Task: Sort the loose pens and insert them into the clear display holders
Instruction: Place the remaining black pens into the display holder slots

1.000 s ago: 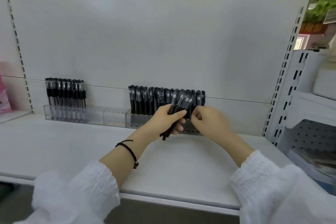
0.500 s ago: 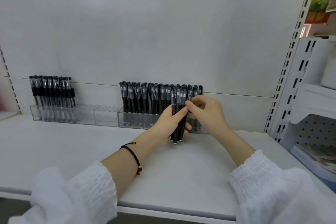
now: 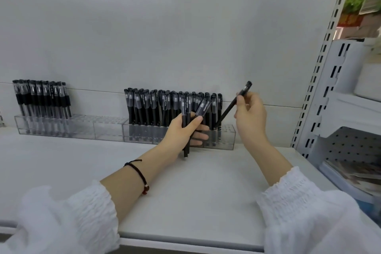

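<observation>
Panelling [image 3: 165, 27], plain white, fills the upper two thirds of the frame. Below it a white shelf [image 3: 195, 192] runs across the lower half. A slotted upright [image 3: 327, 68] climbs the right side, with a white rack [image 3: 350, 144] beyond it at the right edge. White gathered sleeves [image 3: 82, 212] cover both forearms in the lower corners.

Two clear holders stand end to end on the shelf, against the panelling. The left holder [image 3: 82, 128] sits at centre left, and black pens [image 3: 41, 97] stand upright only in its left part. The right holder [image 3: 226, 138] sits at frame centre. A dense row of black pens [image 3: 154, 105] stands in it from its left end almost to its right end, where a few holes show in the top.

The left hand [image 3: 181, 132] is in front of the right holder, fingers and thumb curled round a bundle [image 3: 187, 148] of a few black pens. They are roughly upright, caps up, and their lower ends hang just above the shelf.

The right hand [image 3: 250, 115] is raised just right of the pen row. Its fingers pinch one pen [image 3: 226, 111] near the cap. This pen slants, cap to the upper right and tip at the top of the right holder near its right end. Whether the tip has entered a hole cannot be told.

A dark cord bracelet [image 3: 138, 173] with a red bead circles the left wrist.
</observation>
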